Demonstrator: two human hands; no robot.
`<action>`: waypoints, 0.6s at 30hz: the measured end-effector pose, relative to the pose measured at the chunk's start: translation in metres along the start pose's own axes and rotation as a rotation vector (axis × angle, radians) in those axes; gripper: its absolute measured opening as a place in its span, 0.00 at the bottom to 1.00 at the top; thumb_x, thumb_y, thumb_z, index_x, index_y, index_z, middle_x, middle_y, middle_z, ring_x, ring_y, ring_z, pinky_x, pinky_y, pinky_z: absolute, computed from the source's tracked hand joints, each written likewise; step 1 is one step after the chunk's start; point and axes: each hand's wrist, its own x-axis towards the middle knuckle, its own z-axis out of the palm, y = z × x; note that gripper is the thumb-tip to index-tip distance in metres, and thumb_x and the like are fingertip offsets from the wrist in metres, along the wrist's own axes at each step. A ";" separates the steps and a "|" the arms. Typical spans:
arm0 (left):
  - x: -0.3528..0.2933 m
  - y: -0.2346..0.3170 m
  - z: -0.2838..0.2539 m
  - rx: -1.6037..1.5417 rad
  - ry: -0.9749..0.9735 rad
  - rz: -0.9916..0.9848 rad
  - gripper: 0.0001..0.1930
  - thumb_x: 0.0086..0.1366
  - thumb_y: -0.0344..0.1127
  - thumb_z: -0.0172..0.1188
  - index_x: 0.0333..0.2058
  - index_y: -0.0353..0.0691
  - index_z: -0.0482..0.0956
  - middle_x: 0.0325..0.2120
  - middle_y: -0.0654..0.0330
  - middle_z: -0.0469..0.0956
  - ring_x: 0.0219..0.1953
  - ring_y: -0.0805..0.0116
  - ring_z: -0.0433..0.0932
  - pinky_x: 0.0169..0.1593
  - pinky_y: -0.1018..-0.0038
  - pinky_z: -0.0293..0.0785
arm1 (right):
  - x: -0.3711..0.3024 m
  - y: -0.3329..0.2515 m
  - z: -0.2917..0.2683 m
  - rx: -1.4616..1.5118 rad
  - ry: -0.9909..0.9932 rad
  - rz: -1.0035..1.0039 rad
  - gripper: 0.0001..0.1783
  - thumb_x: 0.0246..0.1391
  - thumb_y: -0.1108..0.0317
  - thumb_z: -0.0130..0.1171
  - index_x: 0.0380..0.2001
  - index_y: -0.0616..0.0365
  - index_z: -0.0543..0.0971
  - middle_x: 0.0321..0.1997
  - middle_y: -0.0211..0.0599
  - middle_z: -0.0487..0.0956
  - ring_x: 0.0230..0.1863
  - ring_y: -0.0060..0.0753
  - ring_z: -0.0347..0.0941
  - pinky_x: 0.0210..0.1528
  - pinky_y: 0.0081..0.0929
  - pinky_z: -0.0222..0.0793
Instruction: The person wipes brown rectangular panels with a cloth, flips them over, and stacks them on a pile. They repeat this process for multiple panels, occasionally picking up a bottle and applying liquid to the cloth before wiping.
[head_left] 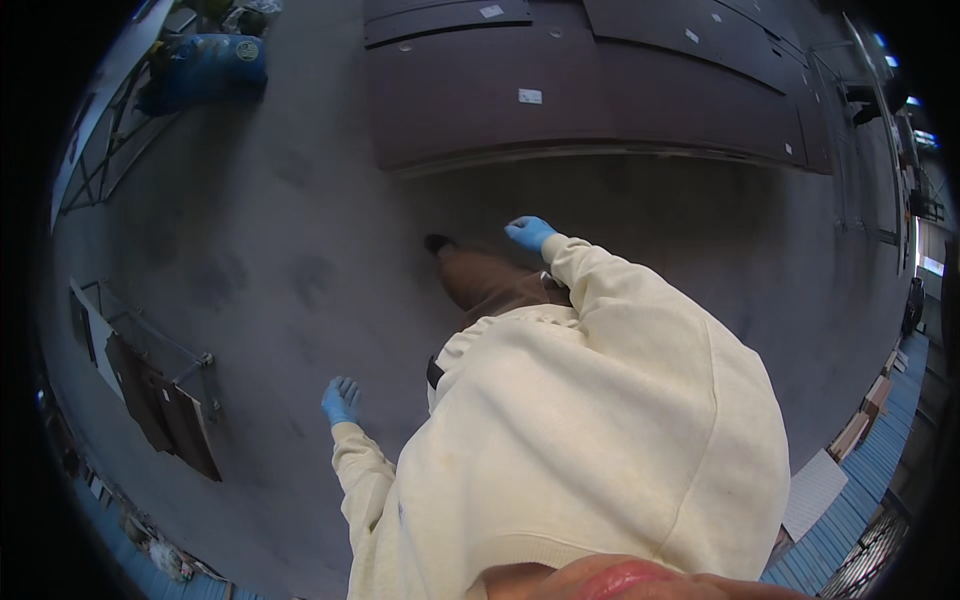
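Observation:
My left hand (341, 400), in a blue glove, hangs out to the left of my body over the grey floor. Its fingers are loosely bent and apart, and nothing shows in them. Ahead of me, my right hand (529, 232), also gloved in blue, is closed with its fingers curled in, and I see nothing held. The right hand is nearest to a large stack of dark brown panels (480, 110), but a strip of floor lies between them. Small white labels (530, 96) are stuck on the panels. Neither hand touches anything.
A blue bulging sack (215, 68) sits at the far left beside a metal frame. Brown boards (160, 405) lean on a rack at the left. On the right, a blue slatted surface (850, 510) carries a pale board (812, 492). Metal framing (865, 150) stands at the far right.

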 end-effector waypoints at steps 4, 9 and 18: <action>0.056 0.129 -0.007 0.011 -0.081 0.190 0.26 0.73 0.44 0.54 0.63 0.34 0.72 0.61 0.46 0.75 0.61 0.49 0.76 0.65 0.55 0.71 | 0.016 -0.038 0.028 -0.389 0.008 0.286 0.32 0.60 0.44 0.58 0.58 0.55 0.81 0.65 0.49 0.77 0.68 0.52 0.72 0.69 0.42 0.67; 0.095 0.154 -0.049 0.039 -0.102 0.038 0.26 0.70 0.43 0.58 0.61 0.35 0.73 0.57 0.45 0.78 0.57 0.49 0.78 0.61 0.55 0.75 | 0.069 -0.163 0.115 -0.520 -0.102 0.318 0.31 0.61 0.44 0.59 0.56 0.57 0.83 0.62 0.52 0.79 0.66 0.55 0.73 0.66 0.43 0.69; 0.121 0.072 -0.158 -0.492 0.271 -0.331 0.13 0.67 0.35 0.58 0.44 0.32 0.80 0.35 0.48 0.84 0.34 0.50 0.85 0.36 0.56 0.82 | 0.250 -0.545 0.335 -0.463 -0.237 -0.361 0.24 0.62 0.52 0.61 0.53 0.58 0.83 0.52 0.44 0.86 0.55 0.42 0.81 0.59 0.36 0.73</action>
